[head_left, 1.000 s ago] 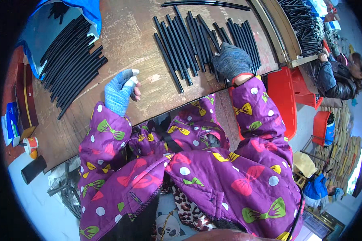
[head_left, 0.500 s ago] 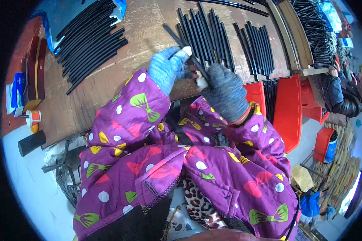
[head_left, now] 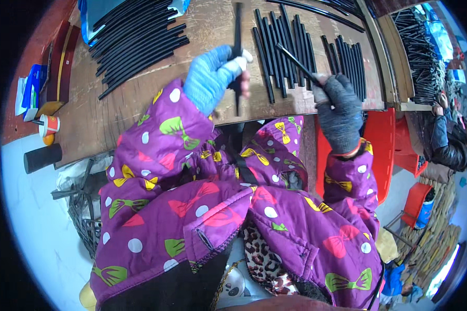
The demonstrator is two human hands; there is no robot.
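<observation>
My left hand (head_left: 215,78), in a light blue glove with bare fingertips, grips a black rod (head_left: 237,31) that stands nearly upright in the picture and is smeared by motion. To its right, my right hand (head_left: 340,111), in a dark grey glove, pinches a thinner black rod (head_left: 297,61) by its lower end. That rod slants up and left, with a pale glint at its far tip, across a group of black rods (head_left: 275,57) lying on the wooden table (head_left: 207,26). More black rods lie in a big group (head_left: 140,52) at the left and a smaller one (head_left: 350,67) at the right.
Long black rods (head_left: 321,16) lie along the far side. A wooden ledge (head_left: 397,57) borders a heap of rods (head_left: 417,57). Red plastic seats (head_left: 386,150) stand at the right, near a person (head_left: 446,129) at work. A paper cup (head_left: 50,125) and a brown box (head_left: 62,67) are far left.
My hands, close together before, are now apart. The right has moved right with the thinner rod; the left holds its rod more upright. The view has shifted slightly.
</observation>
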